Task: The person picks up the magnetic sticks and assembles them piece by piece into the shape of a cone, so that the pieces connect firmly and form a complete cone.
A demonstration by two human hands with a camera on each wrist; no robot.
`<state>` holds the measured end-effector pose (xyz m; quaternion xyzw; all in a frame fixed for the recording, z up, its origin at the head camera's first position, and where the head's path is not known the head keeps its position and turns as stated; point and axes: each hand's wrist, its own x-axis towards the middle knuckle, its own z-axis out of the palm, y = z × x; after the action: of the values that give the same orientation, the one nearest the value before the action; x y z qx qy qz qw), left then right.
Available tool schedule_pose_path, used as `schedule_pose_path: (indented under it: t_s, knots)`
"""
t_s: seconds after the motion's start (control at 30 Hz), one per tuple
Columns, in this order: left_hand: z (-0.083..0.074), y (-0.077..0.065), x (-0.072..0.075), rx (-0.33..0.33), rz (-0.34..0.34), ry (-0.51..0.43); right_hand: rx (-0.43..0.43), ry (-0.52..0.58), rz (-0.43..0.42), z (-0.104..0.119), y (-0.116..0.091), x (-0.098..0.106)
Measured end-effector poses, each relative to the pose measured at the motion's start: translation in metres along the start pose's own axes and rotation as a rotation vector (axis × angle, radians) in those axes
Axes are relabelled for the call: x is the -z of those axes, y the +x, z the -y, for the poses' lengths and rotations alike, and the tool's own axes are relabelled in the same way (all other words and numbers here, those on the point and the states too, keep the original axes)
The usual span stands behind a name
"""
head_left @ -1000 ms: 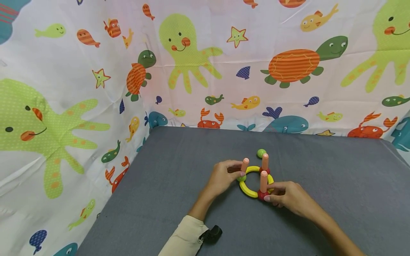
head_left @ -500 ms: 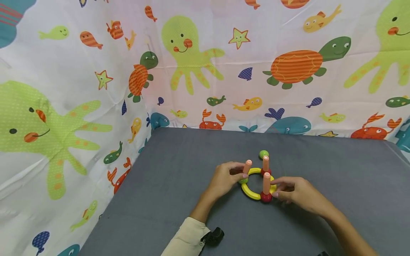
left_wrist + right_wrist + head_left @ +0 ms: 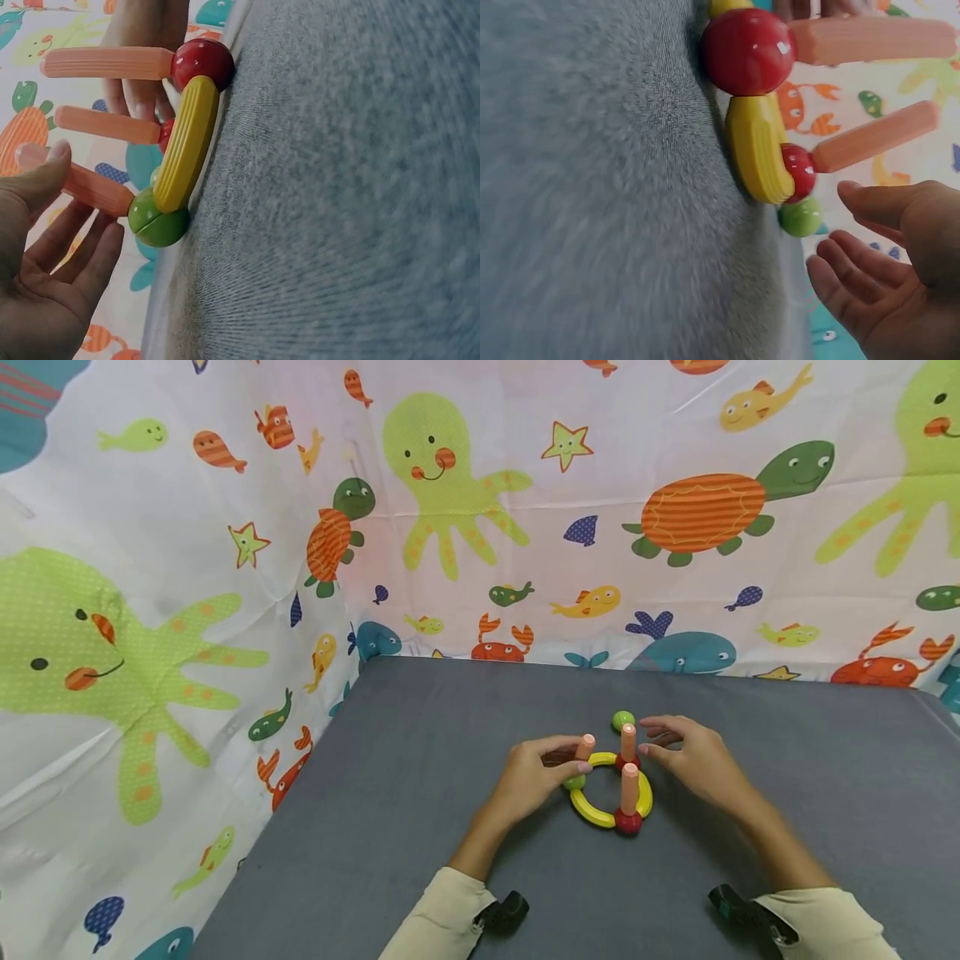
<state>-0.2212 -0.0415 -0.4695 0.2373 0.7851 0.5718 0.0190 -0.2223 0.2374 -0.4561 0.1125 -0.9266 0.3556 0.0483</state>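
Note:
A ring of curved yellow pieces [image 3: 592, 811] lies on the table, joined by two red balls [image 3: 627, 823] and a green ball [image 3: 157, 218]. From each of these balls an orange rod [image 3: 629, 789] sticks up. My left hand [image 3: 528, 777] pinches the left rod [image 3: 97, 189] between thumb and fingers, just above the green ball; this rod leans slightly. My right hand [image 3: 701, 764] hovers at the right of the far rod [image 3: 877, 137], thumb and fingers parted with nothing between them. Beyond the far red ball [image 3: 799, 172] sits a separate green ball [image 3: 622, 720].
The grey cloth-covered table [image 3: 420, 735] reaches back to a hanging curtain [image 3: 480, 527] printed with sea animals. More of this curtain hangs along the left edge. Dark wrist cameras [image 3: 504, 914] sit at both sleeves.
My right hand has let go of the front red ball and moved away and back, beside the far rod. The left hand keeps its hold on the left rod.

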Motion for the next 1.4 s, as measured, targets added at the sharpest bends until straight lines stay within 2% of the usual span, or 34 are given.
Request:
schedule_pose_path:
  t_s: [0.3,0.57,1.13,1.4]
  knots:
    - [0.000,0.002,0.000,-0.012,-0.017,0.004,-0.051,-0.032,0.034,-0.003,0.027,-0.011]
    - [-0.001,0.003,-0.002,-0.005,-0.013,0.029,-0.028,-0.009,0.051,-0.007,0.037,-0.014]
    - [-0.001,0.002,-0.005,0.011,0.001,0.034,-0.053,0.019,-0.001,-0.011,0.032,-0.021]
    - [0.001,0.000,-0.005,0.012,-0.006,0.024,-0.086,0.037,-0.013,-0.012,0.022,-0.015]
